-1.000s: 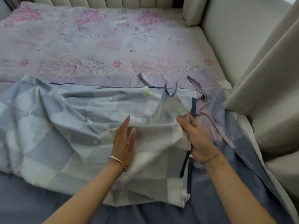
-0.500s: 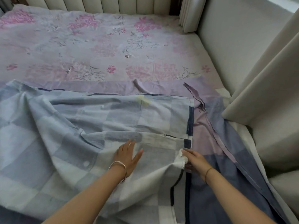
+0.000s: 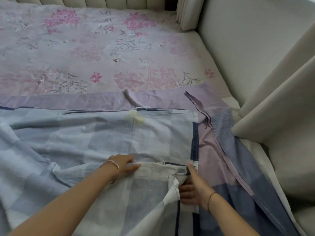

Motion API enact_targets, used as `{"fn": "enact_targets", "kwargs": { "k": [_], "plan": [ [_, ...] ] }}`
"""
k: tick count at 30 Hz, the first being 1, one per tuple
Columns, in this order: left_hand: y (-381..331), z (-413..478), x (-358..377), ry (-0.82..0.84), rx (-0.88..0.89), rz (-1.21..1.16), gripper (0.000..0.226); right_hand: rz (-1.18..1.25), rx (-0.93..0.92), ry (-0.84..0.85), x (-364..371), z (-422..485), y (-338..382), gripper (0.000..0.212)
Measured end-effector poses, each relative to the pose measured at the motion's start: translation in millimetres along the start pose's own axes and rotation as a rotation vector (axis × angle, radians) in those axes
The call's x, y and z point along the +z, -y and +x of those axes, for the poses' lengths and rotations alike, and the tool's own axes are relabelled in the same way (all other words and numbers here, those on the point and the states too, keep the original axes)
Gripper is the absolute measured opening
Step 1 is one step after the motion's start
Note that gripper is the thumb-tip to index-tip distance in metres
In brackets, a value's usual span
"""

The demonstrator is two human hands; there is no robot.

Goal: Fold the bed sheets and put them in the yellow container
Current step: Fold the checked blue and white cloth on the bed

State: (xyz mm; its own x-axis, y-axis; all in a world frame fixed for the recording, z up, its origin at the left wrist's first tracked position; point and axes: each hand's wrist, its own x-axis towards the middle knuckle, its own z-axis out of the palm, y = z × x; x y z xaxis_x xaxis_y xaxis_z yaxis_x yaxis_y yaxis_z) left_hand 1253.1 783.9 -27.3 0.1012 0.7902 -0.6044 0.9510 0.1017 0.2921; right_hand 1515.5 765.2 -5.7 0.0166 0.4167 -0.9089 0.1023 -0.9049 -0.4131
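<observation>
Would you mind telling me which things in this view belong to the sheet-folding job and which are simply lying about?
Part of the job:
- blue checked sheet
- left hand, flat on it
- right hand, gripping its edge
- purple and blue sheet underneath

Just there:
- floral bedspread
- beige curtain
- padded headboard

The yellow container is not in view.

A floral bedspread point(image 3: 102, 53) covers the bed, with beige curtains point(image 3: 276, 99) at its right.
</observation>
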Motion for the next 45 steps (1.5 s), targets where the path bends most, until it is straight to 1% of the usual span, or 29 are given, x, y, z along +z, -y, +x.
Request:
{"fn": "enact_targets", "kwargs": {
  "k": [1, 2, 4, 5, 7, 9, 10, 12, 15, 16, 17, 18, 19, 20, 22, 24, 25, 27, 30, 31, 32, 33, 34, 36, 37, 39, 40, 42, 45],
  "plan": [
    [6, -1, -3, 0.017, 0.050, -0.086, 0.043, -0.049, 0.020, 0.017, 2, 2, 0, 0.061],
    [10, -2, -7, 0.014, 0.093, -0.153, 0.041, -0.159, 0.007, 0.013, 6, 3, 0, 0.052],
    [14, 3, -16, -0.042, 0.167, -0.241, 0.038, -0.371, -0.078, -0.019, 13, 10, 2, 0.021],
    [13, 7, -21, -0.115, 0.205, -0.280, 0.035, -0.385, -0.116, -0.018, 14, 12, 8, 0.012],
    [7, 20, -44, -0.296, 0.283, -0.377, 0.025, -0.179, -0.173, 0.046, 10, 16, 35, 0.018],
    [1, 34, -76, -0.486, 0.345, -0.448, 0.027, 0.082, -0.306, 0.107, 0, 20, 72, 0.027],
    [-4, 42, -95, -0.564, 0.362, -0.453, 0.031, 0.160, -0.371, 0.111, -5, 22, 93, 0.030],
    [-12, 59, -125, -0.659, 0.342, -0.397, 0.036, 0.196, -0.467, 0.057, -13, 34, 125, 0.028],
    [-24, 87, -144, -0.618, 0.176, -0.196, 0.031, 0.125, -0.512, -0.105, -15, 62, 148, 0.024],
    [-27, 97, -142, -0.580, 0.114, -0.140, 0.030, 0.131, -0.501, -0.129, -14, 72, 151, 0.021],
    [-30, 105, -137, -0.557, 0.076, -0.111, 0.028, 0.130, -0.476, -0.129, -13, 81, 150, 0.025],
    [-31, 112, -131, -0.561, 0.059, -0.111, 0.027, 0.132, -0.440, -0.105, -9, 87, 147, 0.037],
    [-31, 117, -125, -0.591, 0.054, -0.121, 0.026, 0.106, -0.441, -0.107, -7, 92, 142, 0.043],
    [-31, 120, -122, -0.639, 0.056, -0.128, 0.026, 0.040, -0.503, -0.144, -5, 93, 140, 0.038],
    [-33, 126, -124, -0.750, 0.067, -0.139, 0.030, -0.113, -0.663, -0.327, -7, 94, 142, 0.037],
    [-34, 136, -132, -0.819, 0.077, -0.124, 0.031, -0.136, -0.762, -0.434, -14, 100, 153, 0.033],
    [-34, 141, -135, -0.824, 0.066, -0.110, 0.030, -0.133, -0.791, -0.446, -16, 105, 158, 0.030],
    [-31, 152, -132, -0.786, 0.025, -0.104, 0.028, -0.164, -0.768, -0.451, -16, 113, 162, 0.029],
    [-28, 165, -112, -0.732, -0.010, -0.143, 0.027, -0.199, -0.743, -0.514, -13, 124, 153, 0.041],
    [-27, 165, -103, -0.733, -0.015, -0.115, 0.030, -0.190, -0.741, -0.536, -14, 127, 148, 0.041],
    [-28, 163, -93, -0.742, -0.018, -0.073, 0.039, -0.168, -0.739, -0.554, -17, 129, 144, 0.035],
    [-29, 159, -82, -0.762, -0.009, -0.048, 0.050, -0.144, -0.729, -0.577, -18, 129, 141, 0.029],
    [-32, 152, -70, -0.778, 0.013, -0.043, 0.063, -0.122, -0.717, -0.592, -19, 127, 137, 0.030],
    [-39, 135, -44, -0.727, 0.032, -0.016, 0.083, -0.091, -0.732, -0.594, -19, 122, 126, 0.047],
    [-41, 128, -30, -0.659, 0.021, 0.008, 0.087, -0.078, -0.733, -0.581, -18, 120, 121, 0.054],
    [-46, 111, 1, -0.529, 0.002, 0.022, 0.085, -0.025, -0.702, -0.528, -16, 108, 106, 0.063],
    [-47, 102, 15, -0.501, -0.001, 0.016, 0.085, 0.001, -0.677, -0.506, -16, 102, 97, 0.065],
    [-48, 81, 43, -0.539, 0.026, 0.044, 0.085, 0.011, -0.619, -0.469, -18, 91, 75, 0.063],
    [-48, 42, 81, -0.614, 0.090, 0.049, 0.073, -0.052, -0.544, -0.351, -21, 68, 35, 0.043]
  ]
}}
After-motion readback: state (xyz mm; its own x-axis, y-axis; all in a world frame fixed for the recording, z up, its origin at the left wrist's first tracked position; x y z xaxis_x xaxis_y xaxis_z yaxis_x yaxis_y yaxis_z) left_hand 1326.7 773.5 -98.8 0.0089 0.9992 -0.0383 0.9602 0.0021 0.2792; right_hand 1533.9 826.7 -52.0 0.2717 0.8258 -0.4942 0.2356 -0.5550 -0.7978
